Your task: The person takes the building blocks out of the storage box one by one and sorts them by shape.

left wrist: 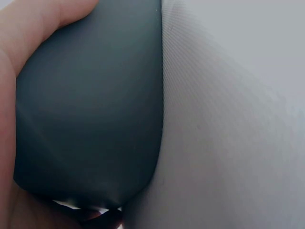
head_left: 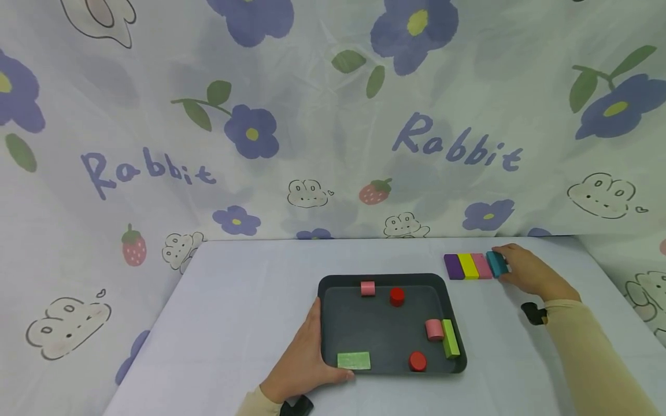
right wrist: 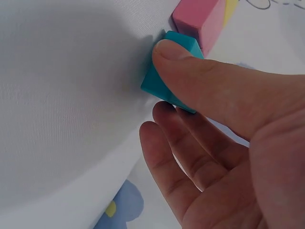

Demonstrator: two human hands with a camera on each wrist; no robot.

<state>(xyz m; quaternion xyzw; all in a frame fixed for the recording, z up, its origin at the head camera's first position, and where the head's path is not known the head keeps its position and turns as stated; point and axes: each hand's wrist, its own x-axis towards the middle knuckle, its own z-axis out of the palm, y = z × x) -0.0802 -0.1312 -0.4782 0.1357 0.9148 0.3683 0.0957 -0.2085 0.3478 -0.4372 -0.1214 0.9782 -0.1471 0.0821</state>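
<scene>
In the head view my right hand [head_left: 528,271] pinches a teal-blue block [head_left: 497,264] at the right end of a short row at the back right. The right wrist view shows the thumb on one face of the teal block [right wrist: 167,83], the other fingers curled below it, with a pink block [right wrist: 202,21] just beyond. My left hand [head_left: 307,358] grips the front left corner of a dark grey tray [head_left: 382,277], thumb along the front edge and fingers up its left side. The tray's wall [left wrist: 95,105] fills much of the left wrist view.
Inside the tray are two red cylinders [head_left: 397,297], two pink cylinders [head_left: 367,288], a flat green block [head_left: 354,360] and a lime green block [head_left: 451,338] against the right wall. Purple [head_left: 454,266], yellow [head_left: 467,266] and pink [head_left: 481,266] blocks form the row. A printed cloth [head_left: 322,115] hangs behind.
</scene>
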